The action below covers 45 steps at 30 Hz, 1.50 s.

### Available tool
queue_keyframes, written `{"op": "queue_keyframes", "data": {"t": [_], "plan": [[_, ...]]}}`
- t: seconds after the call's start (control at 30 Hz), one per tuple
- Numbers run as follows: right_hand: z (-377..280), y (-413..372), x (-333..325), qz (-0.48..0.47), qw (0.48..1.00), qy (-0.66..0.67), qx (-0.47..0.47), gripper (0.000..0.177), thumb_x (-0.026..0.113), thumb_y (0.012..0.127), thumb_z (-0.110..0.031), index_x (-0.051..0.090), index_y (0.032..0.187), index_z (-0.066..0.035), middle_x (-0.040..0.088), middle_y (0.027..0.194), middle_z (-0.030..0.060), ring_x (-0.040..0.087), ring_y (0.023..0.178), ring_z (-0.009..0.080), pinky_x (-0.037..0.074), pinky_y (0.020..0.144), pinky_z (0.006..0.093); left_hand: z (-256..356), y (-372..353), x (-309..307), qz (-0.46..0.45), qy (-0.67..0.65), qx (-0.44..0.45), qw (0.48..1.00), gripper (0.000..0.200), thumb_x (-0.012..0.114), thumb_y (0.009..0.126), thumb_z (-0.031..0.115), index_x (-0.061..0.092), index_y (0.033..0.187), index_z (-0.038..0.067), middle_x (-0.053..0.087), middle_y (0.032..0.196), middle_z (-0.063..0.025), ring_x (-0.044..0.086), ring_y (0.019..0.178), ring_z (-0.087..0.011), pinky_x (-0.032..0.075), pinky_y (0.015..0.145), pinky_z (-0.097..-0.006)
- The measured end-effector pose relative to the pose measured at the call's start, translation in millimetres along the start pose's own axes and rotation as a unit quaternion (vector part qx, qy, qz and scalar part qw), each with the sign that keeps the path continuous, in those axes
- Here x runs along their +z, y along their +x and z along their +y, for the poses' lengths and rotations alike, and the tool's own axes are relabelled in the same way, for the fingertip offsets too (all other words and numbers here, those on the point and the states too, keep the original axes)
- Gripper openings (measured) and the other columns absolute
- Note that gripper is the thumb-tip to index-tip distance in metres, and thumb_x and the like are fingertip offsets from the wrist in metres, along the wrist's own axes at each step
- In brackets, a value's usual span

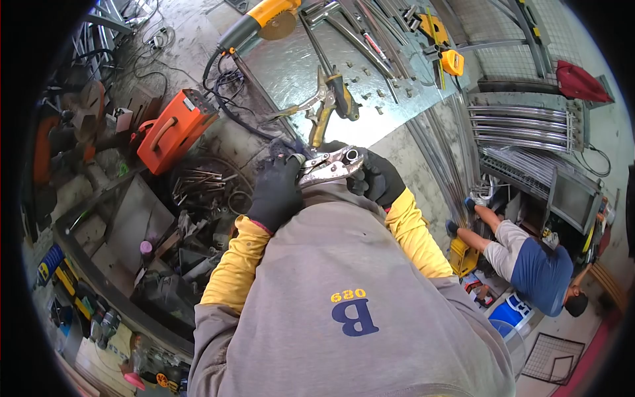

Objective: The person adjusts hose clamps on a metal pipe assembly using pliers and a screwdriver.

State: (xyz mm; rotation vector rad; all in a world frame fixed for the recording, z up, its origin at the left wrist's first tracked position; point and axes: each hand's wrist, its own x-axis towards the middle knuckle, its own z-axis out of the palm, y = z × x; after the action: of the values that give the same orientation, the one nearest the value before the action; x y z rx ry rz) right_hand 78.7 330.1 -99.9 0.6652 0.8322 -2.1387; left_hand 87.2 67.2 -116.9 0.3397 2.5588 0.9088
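A pair of locking pliers (325, 170) is held in front of my chest, its jaws toward the right. My left hand (276, 190), in a dark glove, is closed round the handle end. A short metal tube (351, 156) shows its round open end at the jaws. My right hand (378, 178), also gloved, is closed at that jaw end against the tube; its fingers are partly hidden. Just beyond lie another pair of locking pliers (319, 109) and a yellow-and-black handled tool (342, 98) on the metal sheet (390, 122).
An angle grinder (254, 25), steel tubes (360, 46) and a tape measure (452, 62) lie on the sheet. An orange machine (175, 132) stands left, above a scrap-filled bin (126, 284). Long bars (440, 152) run along the right. Another person (539, 268) is at the far right.
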Motion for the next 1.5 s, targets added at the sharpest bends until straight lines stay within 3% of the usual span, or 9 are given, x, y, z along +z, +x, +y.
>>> {"op": "queue_keyframes", "data": {"t": [0.3,0.4,0.5,0.57,0.7,0.83,0.9,1.2,1.5], "plan": [[2.2,20.9,-39.5,-0.010,0.999,0.015,0.045,0.043,0.053,0.109,-0.041,0.065,0.136,-0.011,0.061,0.077,-0.0050,0.049,0.061,0.0107,0.038,0.057,0.0280,-20.8,14.6,23.0,-0.077,-0.082,-0.032,0.993,0.049,0.075,0.081,0.012,0.062,0.128,0.004,0.069,0.111,-0.0270,0.065,0.111,-0.0460,0.051,0.093,-0.0542],[-0.9,22.1,-35.1,0.050,0.995,-0.090,0.011,0.042,0.052,0.109,-0.039,0.067,0.137,-0.011,0.068,0.085,-0.0018,0.059,0.066,0.0125,0.045,0.060,0.0286,-16.8,20.2,21.1,-0.120,-0.096,-0.062,0.986,0.051,0.077,0.079,0.013,0.062,0.127,0.004,0.069,0.113,-0.0277,0.064,0.112,-0.0469,0.051,0.093,-0.0548],[-10.5,25.3,-17.5,0.196,0.978,0.062,0.048,0.043,0.045,0.112,-0.031,0.062,0.144,-0.008,0.073,0.099,0.0000,0.063,0.072,0.0098,0.052,0.068,0.0237,-21.1,23.4,24.5,-0.109,-0.094,-0.039,0.989,0.055,0.081,0.076,0.015,0.062,0.126,0.003,0.069,0.114,-0.0279,0.064,0.111,-0.0475,0.051,0.093,-0.0549],[-11.5,27.2,-34.3,0.165,0.972,-0.166,0.011,0.042,0.050,0.111,-0.037,0.067,0.138,-0.009,0.076,0.106,0.0049,0.069,0.081,0.0118,0.057,0.074,0.0279,-24.1,25.7,27.2,-0.117,-0.090,-0.038,0.988,0.057,0.083,0.075,0.016,0.062,0.126,0.003,0.068,0.114,-0.0278,0.064,0.111,-0.0476,0.052,0.094,-0.0547],[-19.5,35.9,3.8,0.256,0.935,-0.247,-0.005,0.041,0.056,0.106,-0.042,0.074,0.125,-0.011,0.076,0.103,0.0062,0.073,0.090,0.0160,0.058,0.077,0.0336,-22.7,27.5,25.0,-0.128,-0.081,-0.044,0.987,0.059,0.086,0.072,0.019,0.062,0.124,0.003,0.068,0.115,-0.0273,0.064,0.110,-0.0477,0.052,0.094,-0.0543],[-6.5,57.3,13.5,0.267,0.812,-0.497,-0.148,0.040,0.062,0.102,-0.034,0.074,0.123,-0.002,0.077,0.095,0.0087,0.070,0.082,0.0163,0.054,0.071,0.0319,-19.4,30.2,24.4,-0.140,-0.071,-0.060,0.986,0.057,0.084,0.074,0.020,0.062,0.124,0.003,0.069,0.112,-0.0271,0.065,0.108,-0.0478,0.052,0.093,-0.0544],[-6.2,61.2,12.5,0.331,0.785,-0.516,-0.085,0.040,0.058,0.102,-0.040,0.076,0.117,-0.008,0.076,0.101,0.0185,0.073,0.096,0.0372,0.055,0.088,0.0421,-18.3,31.8,22.9,-0.161,-0.047,-0.068,0.984,0.055,0.081,0.077,0.020,0.062,0.125,0.003,0.069,0.109,-0.0269,0.066,0.106,-0.0479,0.052,0.091,-0.0552],[-6.6,63.0,12.3,0.327,0.791,-0.508,-0.094,0.034,0.058,0.100,-0.034,0.079,0.110,-0.010,0.076,0.097,0.0182,0.073,0.092,0.0355,0.055,0.085,0.0410,-34.5,28.8,36.9,-0.115,-0.080,0.006,0.990,0.059,0.083,0.077,0.021,0.057,0.127,0.002,0.069,0.103,-0.0271,0.066,0.101,-0.0483,0.051,0.086,-0.0571],[0.8,72.1,7.9,0.332,0.814,-0.466,-0.102,0.031,0.061,0.098,-0.030,0.079,0.109,-0.007,0.077,0.092,0.0163,0.074,0.085,0.0324,0.056,0.081,0.0386,-28.9,38.7,25.4,-0.191,-0.087,-0.049,0.976,0.057,0.085,0.078,0.025,0.061,0.125,0.004,0.069,0.112,-0.0286,0.065,0.108,-0.0493,0.052,0.094,-0.0554]]}}
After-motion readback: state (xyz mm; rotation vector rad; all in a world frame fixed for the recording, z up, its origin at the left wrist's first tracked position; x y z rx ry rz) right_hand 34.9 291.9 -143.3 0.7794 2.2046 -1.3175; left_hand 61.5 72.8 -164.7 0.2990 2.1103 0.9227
